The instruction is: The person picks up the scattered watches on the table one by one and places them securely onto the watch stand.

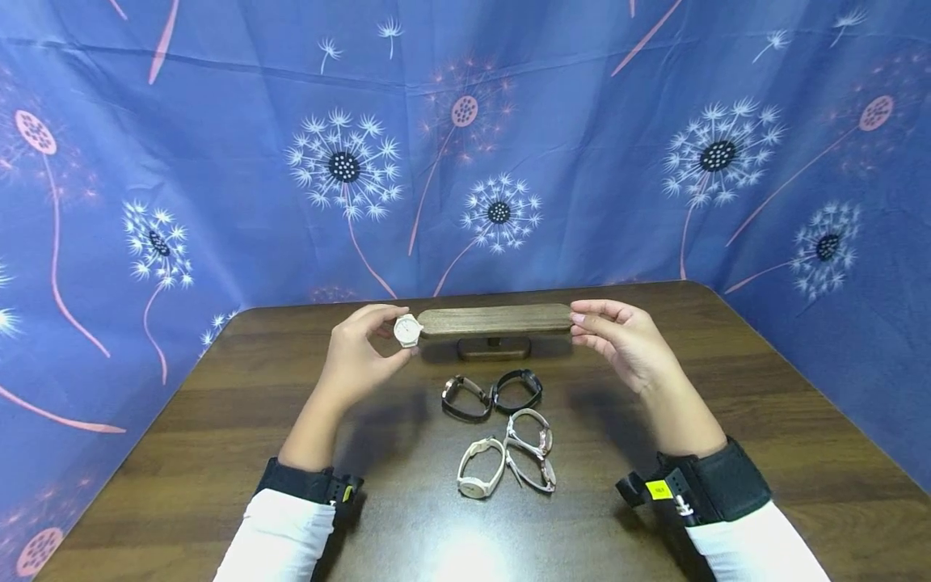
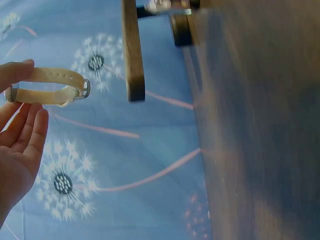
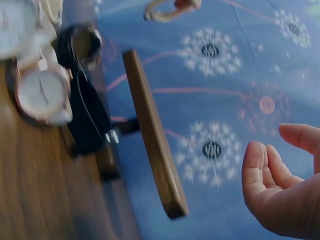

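Note:
My left hand [image 1: 355,352] pinches a cream wristwatch [image 1: 407,330] between thumb and fingers, its white dial toward the head camera. In the left wrist view the watch's strap [image 2: 55,75] is a buckled loop, apart from the bar's end. Beside the watch is a wooden T-shaped watch stand [image 1: 502,320], upright on its base [image 1: 494,348]. Near the bar's right end is my right hand [image 1: 633,343], fingers loosely bent and holding nothing. The right wrist view shows a gap between the right hand [image 3: 285,190] and the bar [image 3: 152,135].
On the table [image 1: 218,453] in front of the stand lie several buckled watches: two dark ones [image 1: 467,414] [image 1: 518,391], a cream one [image 1: 476,487] and two pale-strapped ones [image 1: 534,432] [image 1: 532,477]. A blue dandelion-print cloth [image 1: 582,145] hangs behind the table.

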`<state>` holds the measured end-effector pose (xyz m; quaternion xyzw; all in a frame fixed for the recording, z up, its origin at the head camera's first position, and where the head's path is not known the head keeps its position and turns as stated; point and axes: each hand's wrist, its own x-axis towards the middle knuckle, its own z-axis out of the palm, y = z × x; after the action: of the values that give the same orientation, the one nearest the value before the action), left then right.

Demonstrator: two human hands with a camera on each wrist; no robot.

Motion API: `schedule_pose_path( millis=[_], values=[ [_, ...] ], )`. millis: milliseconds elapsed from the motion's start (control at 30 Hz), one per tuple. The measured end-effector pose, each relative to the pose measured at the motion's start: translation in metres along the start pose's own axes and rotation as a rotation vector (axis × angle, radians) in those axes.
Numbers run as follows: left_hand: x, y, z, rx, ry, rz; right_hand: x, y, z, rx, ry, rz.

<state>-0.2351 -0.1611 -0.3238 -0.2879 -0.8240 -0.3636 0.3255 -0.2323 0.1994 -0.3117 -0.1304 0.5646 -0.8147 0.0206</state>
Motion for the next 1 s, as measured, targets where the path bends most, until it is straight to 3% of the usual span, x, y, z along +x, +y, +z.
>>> schedule_pose_path(
  millis=[300,467,667,833,1000],
  values=[
    [0.006,-0.023,-0.003,0.017,-0.026,-0.156,0.024,0.003,-0.037,-0.033,0.063,0.026],
    [0.009,-0.036,0.003,0.000,-0.039,-0.205,0.039,0.016,-0.050,-0.154,0.086,0.047],
    [0.010,-0.053,0.013,-0.054,-0.079,-0.323,0.051,0.030,-0.057,-0.341,0.078,0.071],
    [0.015,-0.063,0.021,-0.127,-0.117,-0.390,0.059,0.037,-0.058,-0.402,0.114,0.111],
    [0.019,-0.071,0.027,-0.172,-0.145,-0.410,0.063,0.045,-0.059,-0.412,0.110,0.144]
  ],
)
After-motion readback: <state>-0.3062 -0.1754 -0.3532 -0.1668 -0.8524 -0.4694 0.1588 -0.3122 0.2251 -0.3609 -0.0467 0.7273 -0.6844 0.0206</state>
